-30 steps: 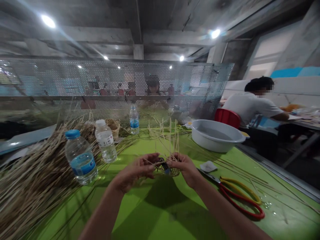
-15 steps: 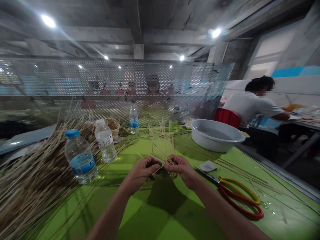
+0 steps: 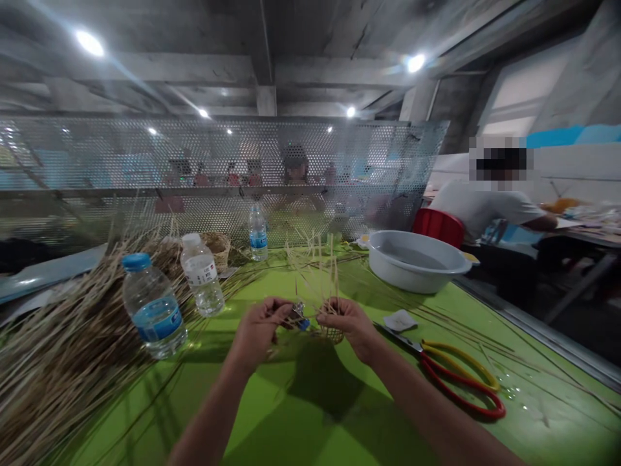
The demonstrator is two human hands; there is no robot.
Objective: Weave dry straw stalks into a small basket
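The right hand [image 3: 347,323] grips a small woven basket [image 3: 332,334], upright strands [image 3: 335,275] protruding, over the green worktop [image 3: 272,421]. The left hand [image 3: 259,329] pinches a small silver-and-blue object [image 3: 303,321] just beside it.

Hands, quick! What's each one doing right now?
Left hand: closed on a small shiny-and-blue thing, too blurry to name.
Right hand: closed on a small woven basket.

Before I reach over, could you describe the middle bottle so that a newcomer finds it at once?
On the green table, find the big heap of strands at left. Beside it, just behind the blue-capped bottle, stands the middle bottle. Its white label sets it apart: that one and the far bottle wear blue.
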